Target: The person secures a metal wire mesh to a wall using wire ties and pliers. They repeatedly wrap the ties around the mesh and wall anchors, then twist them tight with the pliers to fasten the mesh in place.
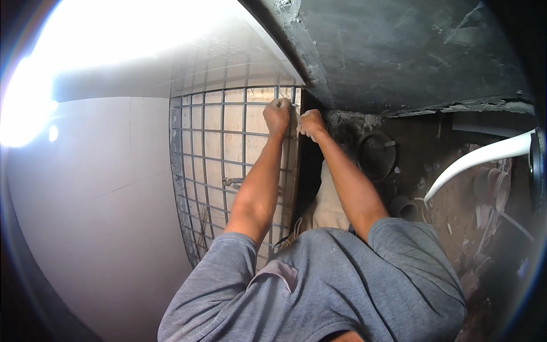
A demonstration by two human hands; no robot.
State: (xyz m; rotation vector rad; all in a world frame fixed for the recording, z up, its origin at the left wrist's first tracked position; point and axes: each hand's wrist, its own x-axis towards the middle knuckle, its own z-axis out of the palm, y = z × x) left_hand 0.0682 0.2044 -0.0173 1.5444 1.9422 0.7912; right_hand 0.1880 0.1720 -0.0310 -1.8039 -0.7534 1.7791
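Note:
A grid of steel reinforcing bars (244, 149) lies over light wooden boards (232, 118). At its far right corner, my left hand (277, 117) is curled closed above the bars. Just to its right, my right hand (311, 123) is also closed, by the board's dark right edge. A thin pale strand (297, 115) shows between the two hands; I cannot tell whether either one grips it. What the fingers hold is hidden. Further down the grid, a small metal tool or fitting (232, 182) rests among the bars, left of my left forearm.
Pale smooth panels (102, 171) border the grid on the left. A dark grey wall (410, 51) rises at the far right. On the floor below are a dark round bucket (377, 155), a short cylinder (403, 207) and rubble. A curved white tube (476, 164) juts in from the right.

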